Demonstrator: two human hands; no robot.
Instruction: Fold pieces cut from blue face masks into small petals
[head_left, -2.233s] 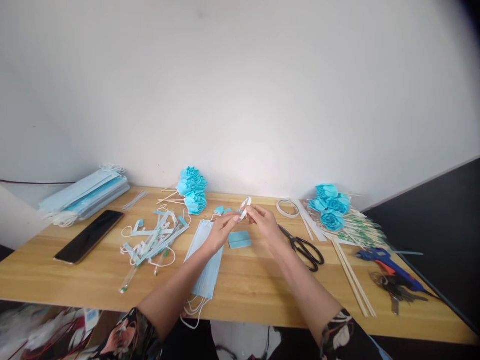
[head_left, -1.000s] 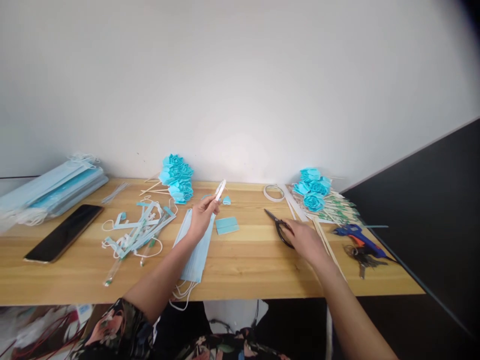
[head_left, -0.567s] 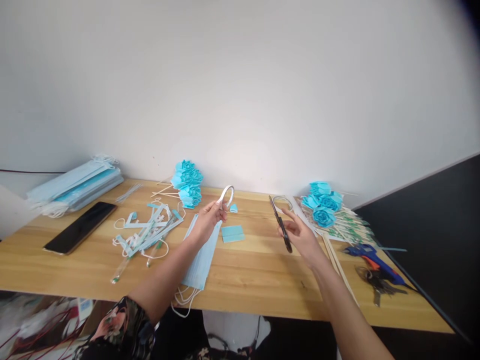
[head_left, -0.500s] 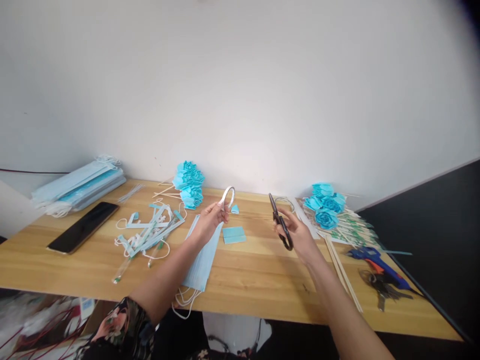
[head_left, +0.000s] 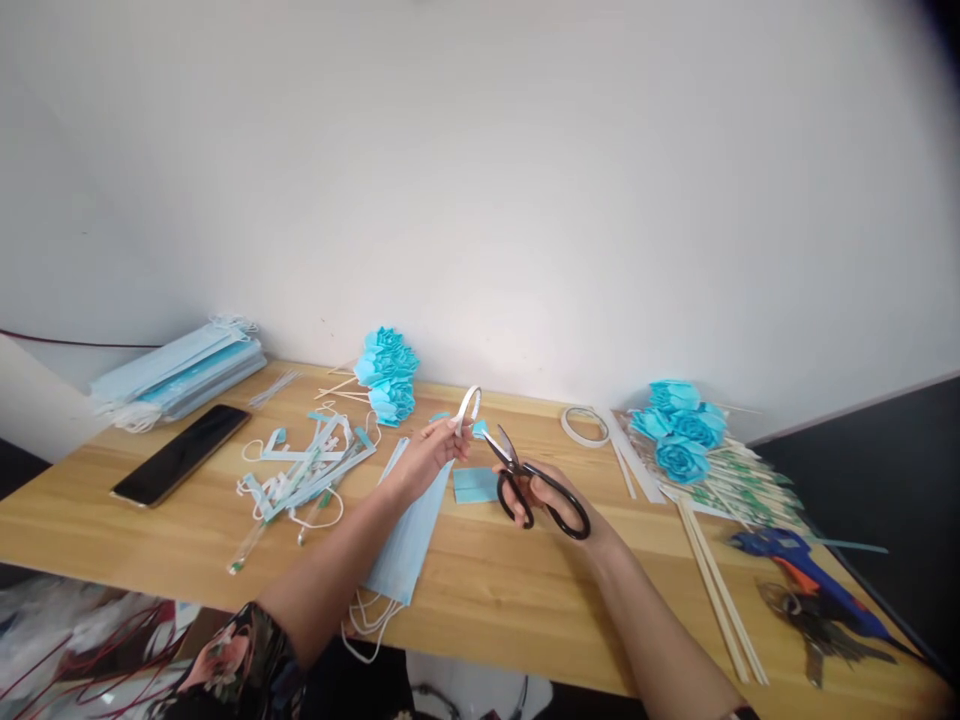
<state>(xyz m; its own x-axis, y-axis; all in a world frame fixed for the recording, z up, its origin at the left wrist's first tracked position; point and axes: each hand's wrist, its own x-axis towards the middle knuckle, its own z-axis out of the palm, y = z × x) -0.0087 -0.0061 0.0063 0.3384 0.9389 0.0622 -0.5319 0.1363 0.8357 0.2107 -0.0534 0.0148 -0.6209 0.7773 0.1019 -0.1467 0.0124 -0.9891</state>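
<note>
Head view: the left hand (head_left: 429, 456) pinches a white ring (head_left: 463, 412) over the table (head_left: 517, 600). The right hand (head_left: 541, 492) curls round black scissors (head_left: 513, 466), blades apart, near the ring. A blue mask (head_left: 409, 540) lies below the left arm (head_left: 330, 570).

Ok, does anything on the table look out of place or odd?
Mainly the tangle of mask scraps left of the flat mask, jumbled together, unlike the stacked masks at far left. No spill shows.

Black sleeve (head_left: 253, 662), pink flowers (head_left: 226, 655)
</note>
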